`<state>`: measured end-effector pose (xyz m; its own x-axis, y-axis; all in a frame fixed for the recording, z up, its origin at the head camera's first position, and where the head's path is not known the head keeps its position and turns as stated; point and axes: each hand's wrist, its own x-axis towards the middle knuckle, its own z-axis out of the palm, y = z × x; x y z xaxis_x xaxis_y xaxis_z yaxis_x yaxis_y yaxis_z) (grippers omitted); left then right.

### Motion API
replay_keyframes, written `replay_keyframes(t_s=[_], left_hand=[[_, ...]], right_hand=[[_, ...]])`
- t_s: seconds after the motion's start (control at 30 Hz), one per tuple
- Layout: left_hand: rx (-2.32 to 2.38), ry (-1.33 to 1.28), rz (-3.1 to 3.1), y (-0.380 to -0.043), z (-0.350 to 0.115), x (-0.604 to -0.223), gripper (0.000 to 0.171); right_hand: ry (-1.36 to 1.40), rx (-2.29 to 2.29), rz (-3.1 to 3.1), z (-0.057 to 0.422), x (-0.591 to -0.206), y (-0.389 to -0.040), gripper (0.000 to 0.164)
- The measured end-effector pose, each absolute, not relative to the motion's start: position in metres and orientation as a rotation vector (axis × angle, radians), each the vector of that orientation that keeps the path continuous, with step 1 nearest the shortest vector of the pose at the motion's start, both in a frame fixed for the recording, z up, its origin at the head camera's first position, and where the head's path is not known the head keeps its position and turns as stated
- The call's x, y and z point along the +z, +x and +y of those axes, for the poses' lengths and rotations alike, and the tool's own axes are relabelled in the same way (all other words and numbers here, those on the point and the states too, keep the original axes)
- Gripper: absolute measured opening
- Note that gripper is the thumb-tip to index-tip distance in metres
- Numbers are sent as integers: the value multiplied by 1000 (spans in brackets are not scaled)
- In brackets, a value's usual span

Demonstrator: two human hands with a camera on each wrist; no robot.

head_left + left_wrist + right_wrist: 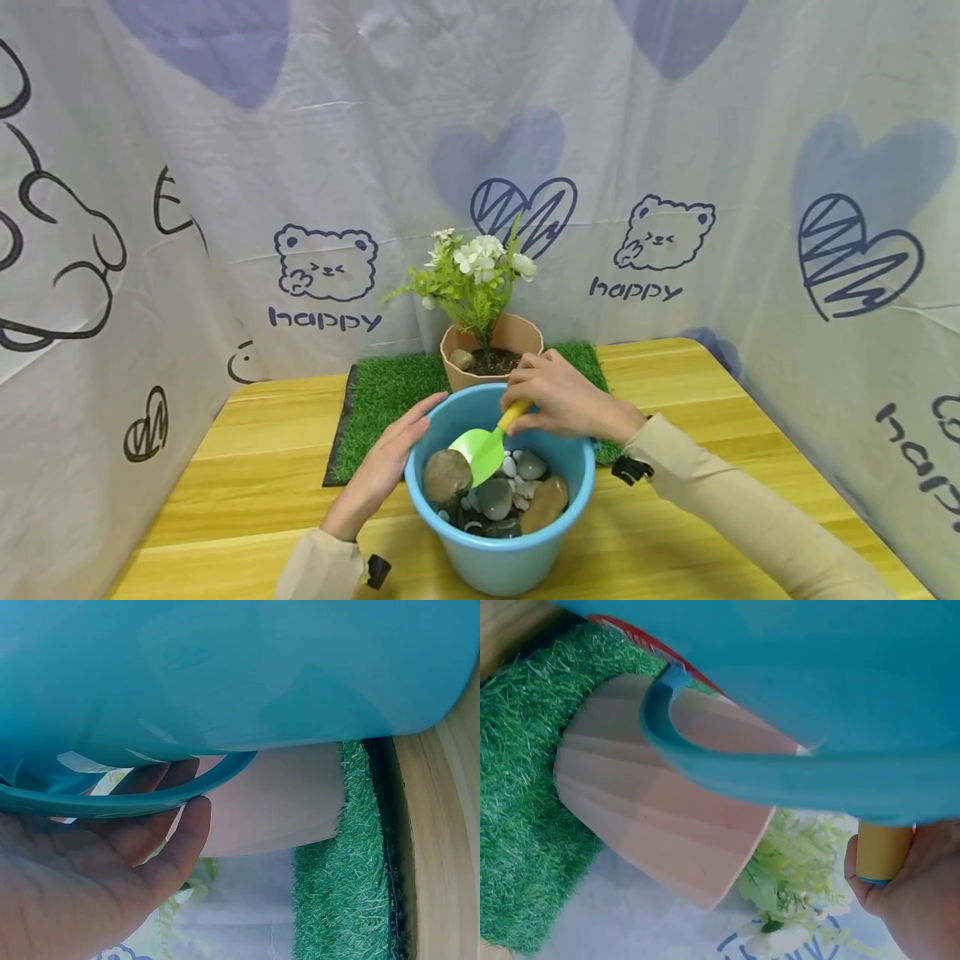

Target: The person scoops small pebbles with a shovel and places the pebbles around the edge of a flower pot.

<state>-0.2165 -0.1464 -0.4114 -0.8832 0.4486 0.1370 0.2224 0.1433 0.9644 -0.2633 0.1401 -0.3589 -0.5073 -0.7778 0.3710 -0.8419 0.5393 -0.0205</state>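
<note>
A light blue bucket (502,571) on the table holds stones of several sizes. My right hand (558,396) grips the yellow handle (516,413) of a small garden trowel over the bucket's far right rim. The trowel's green blade (483,457) reaches down into the bucket, its tip right at a big brown stone (447,476) by the left wall. My left hand (390,450) lies along the bucket's left side, fingers extended at the rim. In the left wrist view its fingers (196,825) touch a curved blue band of the bucket.
Behind the bucket, a pale pink flowerpot (525,333) with an artificial white-flowered plant (480,267), dark soil and one stone stands on a green turf mat (390,392). Printed white cloth (420,100) encloses the wooden table (247,467) at the back and sides.
</note>
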Motion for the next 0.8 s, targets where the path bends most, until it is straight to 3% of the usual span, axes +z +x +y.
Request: replay_keyframes(t_s=[0.8], left_hand=[[1819, 633, 2232, -216, -146, -410, 49]], right_hand=[[1200, 394, -2449, 179, -352, -263, 24]])
